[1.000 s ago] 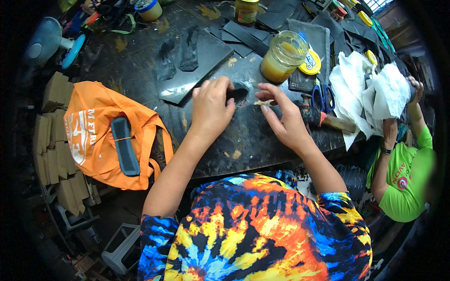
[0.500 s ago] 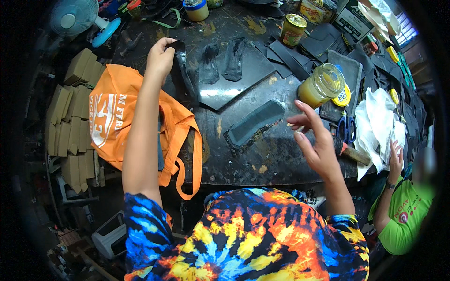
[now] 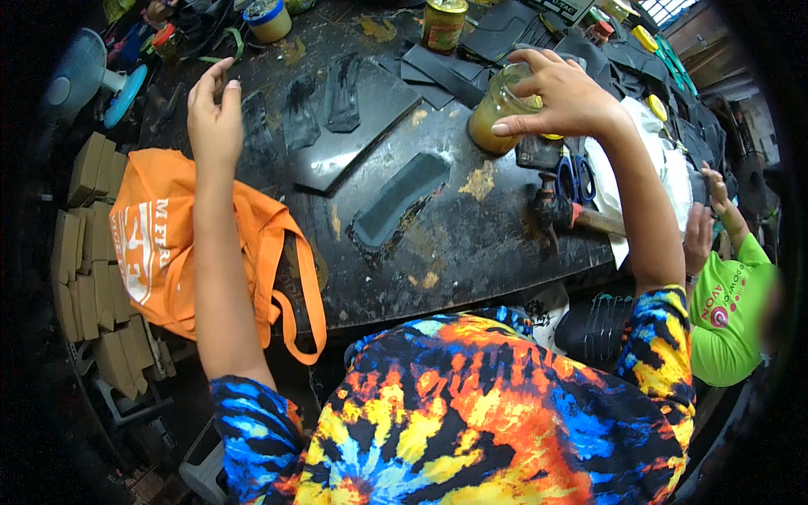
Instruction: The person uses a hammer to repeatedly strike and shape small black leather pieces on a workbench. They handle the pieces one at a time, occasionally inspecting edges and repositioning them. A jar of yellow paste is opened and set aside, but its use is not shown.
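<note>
My right hand (image 3: pixel 566 97) is at the glass jar (image 3: pixel 488 130) of yellowish paste, its fingers spread and curved over the mouth. The thumb crosses the jar's near side; whether the fingertips press on the rim I cannot tell. My left hand (image 3: pixel 215 114) hovers empty, fingers apart, beside a dark strip (image 3: pixel 257 122) on the table. Two more dark, wet-looking strips, one a black piece (image 3: pixel 342 97), lie on a shiny black slab (image 3: pixel 337 160). Nearer me, a grey-green curved piece (image 3: pixel 400 202) lies flat on the table within a dark smear.
An orange cloth bag (image 3: pixel 168 244) hangs over the left edge. Blue-handled scissors (image 3: pixel 576 178), a hammer (image 3: pixel 598 220) and white sheets (image 3: pixel 610 181) lie at right. A tin (image 3: pixel 443 25) stands at the back. Another person in a green shirt (image 3: pixel 728 311) is at the right.
My left hand has let go of the black strip, which now lies on the table. My right hand has moved up and over the jar. The whole view has shifted.
</note>
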